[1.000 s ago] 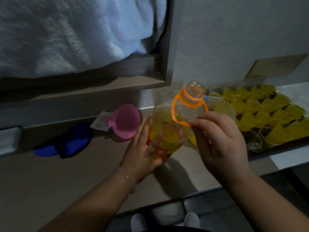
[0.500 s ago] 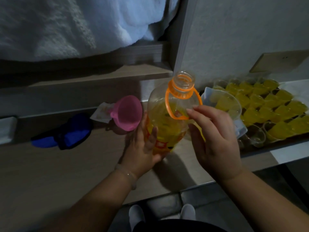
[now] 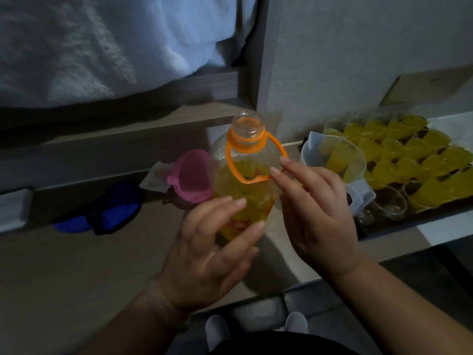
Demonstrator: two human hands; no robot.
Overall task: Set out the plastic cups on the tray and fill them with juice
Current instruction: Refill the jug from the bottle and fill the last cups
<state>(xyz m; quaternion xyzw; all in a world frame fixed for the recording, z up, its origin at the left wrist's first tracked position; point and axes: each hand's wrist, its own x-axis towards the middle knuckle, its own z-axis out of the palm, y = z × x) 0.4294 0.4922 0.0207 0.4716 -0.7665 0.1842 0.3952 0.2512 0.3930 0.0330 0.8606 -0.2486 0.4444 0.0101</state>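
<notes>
Juice bottle [image 3: 245,180] stands uncapped on the counter [image 3: 76,265], between both hands. Right hand [image 3: 314,208]: straight fingers, tips on the orange handle [image 3: 231,160], no grasp. Left hand [image 3: 212,247] cupped at the base, can't tell if it grips. Approx half full, prob heavy, thin slick walls: take the handle, support underneath
</notes>
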